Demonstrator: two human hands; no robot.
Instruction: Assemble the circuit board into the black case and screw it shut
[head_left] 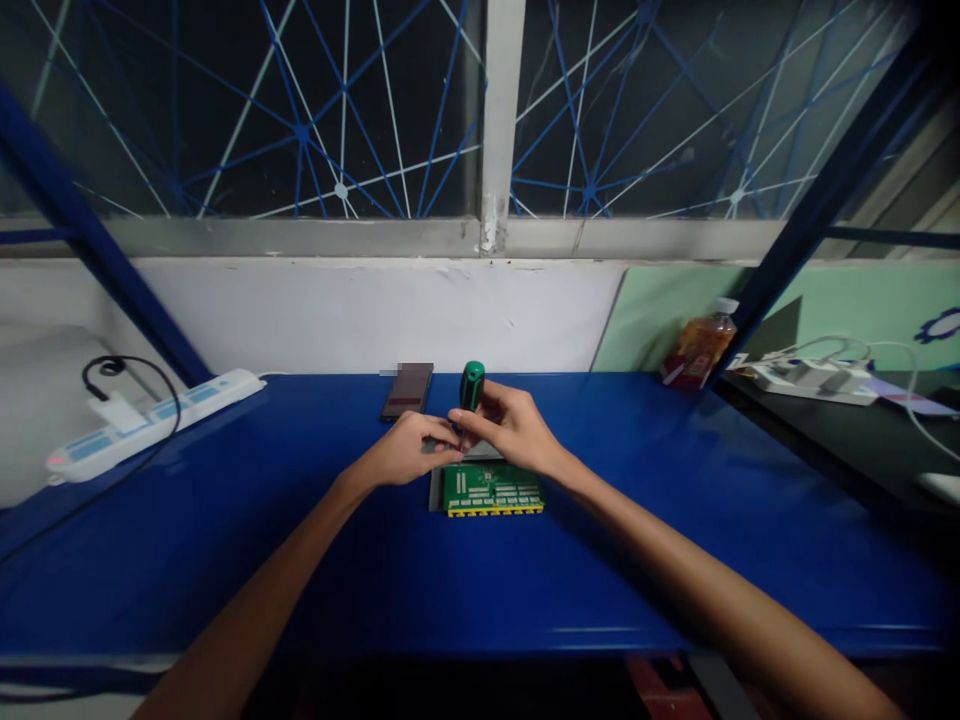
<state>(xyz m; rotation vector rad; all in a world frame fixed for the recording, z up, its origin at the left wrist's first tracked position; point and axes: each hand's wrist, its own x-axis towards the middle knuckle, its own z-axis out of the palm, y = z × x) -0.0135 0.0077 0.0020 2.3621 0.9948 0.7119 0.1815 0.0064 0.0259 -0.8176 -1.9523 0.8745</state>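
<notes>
A screwdriver (472, 386) with a green and black handle stands nearly upright, and my right hand (514, 425) is closed around it. My left hand (411, 449) is pinched near the screwdriver's shaft, its fingertips touching or almost touching it; whether they hold anything small is hidden. Below both hands lies a green circuit board (495, 486) with a row of yellow connectors along its near edge. Grey metal shows at the board's left side and behind it, partly covered by my hands. The screwdriver's tip is too small to make out.
The blue table (480, 590) carries a dark phone (407, 391) behind my left hand. A white power strip (157, 425) with a black cable lies at the left. A bottle (700, 345) leans at the back right, near another white power strip (814, 380).
</notes>
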